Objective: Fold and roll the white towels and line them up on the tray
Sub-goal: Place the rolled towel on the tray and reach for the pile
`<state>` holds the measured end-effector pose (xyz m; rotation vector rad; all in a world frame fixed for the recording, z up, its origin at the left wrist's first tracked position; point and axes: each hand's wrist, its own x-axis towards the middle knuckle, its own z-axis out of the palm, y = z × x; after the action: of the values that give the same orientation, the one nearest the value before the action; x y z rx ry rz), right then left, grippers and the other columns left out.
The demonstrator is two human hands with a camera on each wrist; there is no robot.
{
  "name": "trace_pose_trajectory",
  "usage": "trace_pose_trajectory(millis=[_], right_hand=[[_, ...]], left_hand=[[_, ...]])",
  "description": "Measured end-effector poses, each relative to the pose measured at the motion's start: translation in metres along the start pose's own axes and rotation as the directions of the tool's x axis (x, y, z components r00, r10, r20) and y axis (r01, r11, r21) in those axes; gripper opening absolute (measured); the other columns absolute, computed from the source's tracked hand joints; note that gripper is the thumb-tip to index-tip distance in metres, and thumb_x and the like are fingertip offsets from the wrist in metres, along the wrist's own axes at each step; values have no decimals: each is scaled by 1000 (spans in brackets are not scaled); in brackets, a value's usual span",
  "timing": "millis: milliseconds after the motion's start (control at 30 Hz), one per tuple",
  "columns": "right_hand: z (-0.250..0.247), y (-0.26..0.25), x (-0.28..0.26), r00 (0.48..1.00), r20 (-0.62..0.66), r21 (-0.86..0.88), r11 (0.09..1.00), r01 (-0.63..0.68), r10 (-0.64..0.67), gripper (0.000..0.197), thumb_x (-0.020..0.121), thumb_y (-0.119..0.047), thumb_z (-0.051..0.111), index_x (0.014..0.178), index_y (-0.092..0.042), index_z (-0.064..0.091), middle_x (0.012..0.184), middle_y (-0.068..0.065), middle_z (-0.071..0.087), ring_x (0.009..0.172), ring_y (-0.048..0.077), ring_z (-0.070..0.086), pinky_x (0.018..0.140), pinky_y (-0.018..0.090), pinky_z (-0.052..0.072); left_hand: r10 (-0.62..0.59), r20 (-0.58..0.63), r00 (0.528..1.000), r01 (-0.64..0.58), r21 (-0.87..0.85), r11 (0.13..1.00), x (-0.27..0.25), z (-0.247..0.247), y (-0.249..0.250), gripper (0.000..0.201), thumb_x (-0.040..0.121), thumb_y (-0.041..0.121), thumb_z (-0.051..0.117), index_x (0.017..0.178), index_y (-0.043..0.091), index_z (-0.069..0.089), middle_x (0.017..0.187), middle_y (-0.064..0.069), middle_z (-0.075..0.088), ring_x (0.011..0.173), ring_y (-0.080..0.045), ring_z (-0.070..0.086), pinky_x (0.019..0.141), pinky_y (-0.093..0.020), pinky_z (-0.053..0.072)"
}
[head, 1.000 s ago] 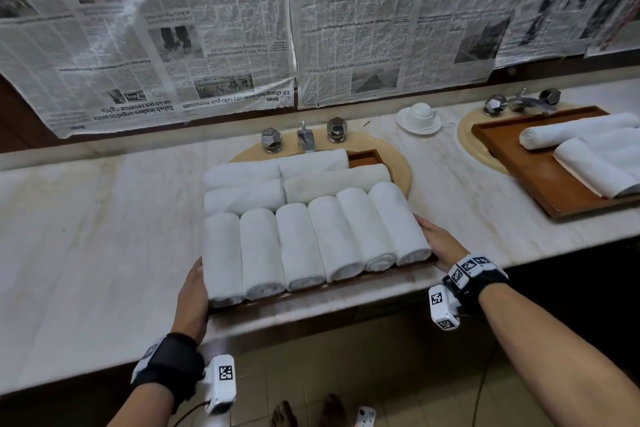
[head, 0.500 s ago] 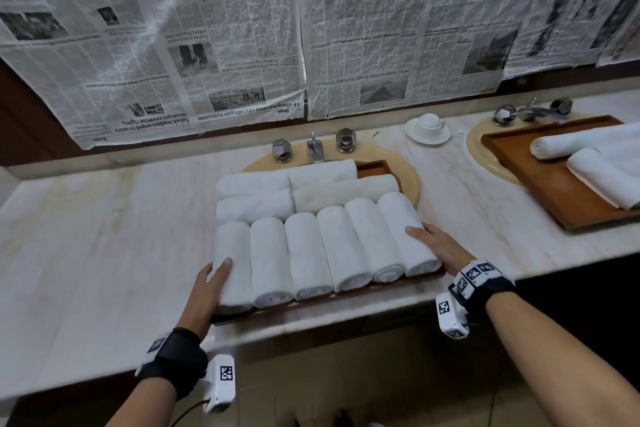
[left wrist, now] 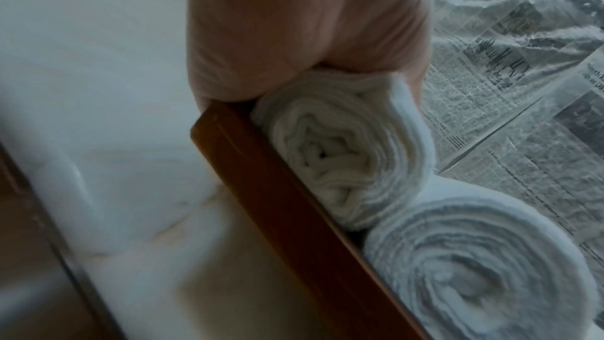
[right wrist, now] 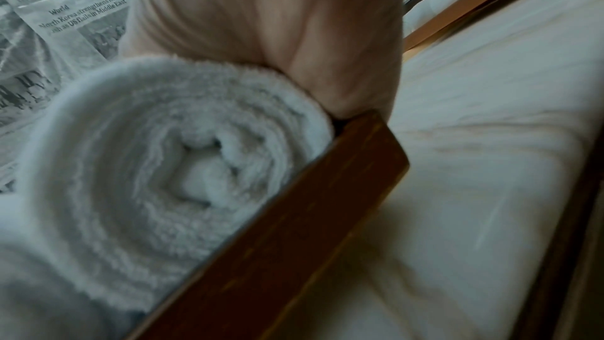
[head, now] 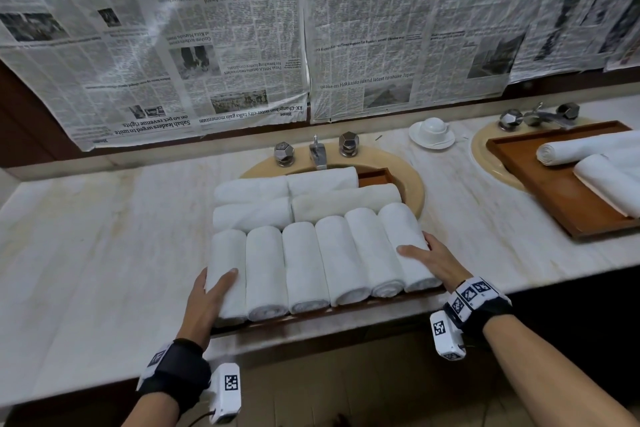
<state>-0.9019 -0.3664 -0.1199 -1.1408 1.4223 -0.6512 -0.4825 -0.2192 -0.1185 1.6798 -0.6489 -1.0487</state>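
A brown wooden tray (head: 375,177) sits over the sink, filled with rolled white towels (head: 304,263): several side by side in front, more lying crosswise behind. My left hand (head: 207,298) rests at the tray's left end, thumb laid on the leftmost roll (left wrist: 343,151), fingers along its outer side. My right hand (head: 440,260) mirrors it on the rightmost roll (right wrist: 163,164), thumb on top. In both wrist views the palm sits on the roll and the tray rim (left wrist: 278,177) (right wrist: 310,229); the fingers are hidden there.
A second wooden tray (head: 561,198) with a rolled towel (head: 588,147) and folded ones covers the right sink. A white cup on a saucer (head: 431,130) stands between the sinks. The tap (head: 318,154) is behind the tray. Newspaper (head: 242,45) covers the wall. The tray's front rim lies at the marble counter (head: 104,236) edge.
Both hands have moved from the tray's outer sides up onto the end rolls, thumbs now lying on top. The tray and towels have stayed in place.
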Motion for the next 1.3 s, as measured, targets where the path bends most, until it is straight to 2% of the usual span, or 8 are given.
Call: trace_pose_trajectory(millis=[433,533,633,767,900,1000,1167,1300], right_hand=[[64,-3,-26,999,31,33,999,36,-37,96,51,-55,85,133,-22,50,120,2,65,104,23,66,84,42,58],[90,-10,-29,998,38,31,998,47,-49,93,50,-56,85,132,-24,52,119,1,66,103,22,66,85,43,58],[121,-20,-33,996,49,31,997,73,-75,92,51,-55,84,132,-25,53,118,-2,66,103,19,66,78,35,56],[169,-31,-35,995,60,18,997,74,-75,100,48,-59,86,135,-25,51,121,0,65,105,21,66,85,43,58],[226,-43,-39,994,75,10,996,85,-85,101,47,-59,85,135,-23,50,119,1,65,103,22,66,83,42,58],[271,-51,-43,991,92,10,996,93,-93,98,50,-57,85,135,-23,50,119,0,65,102,21,67,79,37,57],[336,-64,-38,986,137,19,995,97,-99,91,54,-55,86,133,-23,52,119,0,67,102,21,68,85,43,58],[379,-72,-26,980,170,26,994,103,-106,76,66,-48,86,130,-26,54,119,-1,68,104,21,67,88,44,57]], left_hand=[[13,-123,992,-9,28,1000,-21,-68,-16,39,92,26,69,127,20,52,116,-6,63,94,-18,62,69,-29,48],[-11,-145,989,12,6,1000,-18,-96,-24,41,89,28,73,125,19,55,115,-6,66,95,-24,66,75,-39,55],[-26,-174,984,21,-25,999,-16,-128,-29,48,86,32,76,128,21,57,118,-5,67,100,-27,66,84,-48,56],[-14,-210,978,7,-37,999,-11,-176,-28,56,83,33,78,132,19,54,119,-4,65,101,-25,64,81,-41,54],[-12,-237,971,-6,-77,997,-7,-228,-20,40,89,23,72,125,20,55,111,-2,65,94,-21,64,73,-37,52],[-12,-256,967,-7,-75,997,-1,-271,-19,46,84,27,78,124,20,57,111,-2,66,96,-24,65,76,-39,53],[-12,-278,961,-3,-56,998,19,-331,-16,51,77,33,80,122,21,58,111,-2,67,97,-26,65,80,-43,54],[-30,-300,954,12,-62,998,43,-367,-15,37,87,25,74,120,22,56,110,-4,66,96,-28,65,87,-48,54]])
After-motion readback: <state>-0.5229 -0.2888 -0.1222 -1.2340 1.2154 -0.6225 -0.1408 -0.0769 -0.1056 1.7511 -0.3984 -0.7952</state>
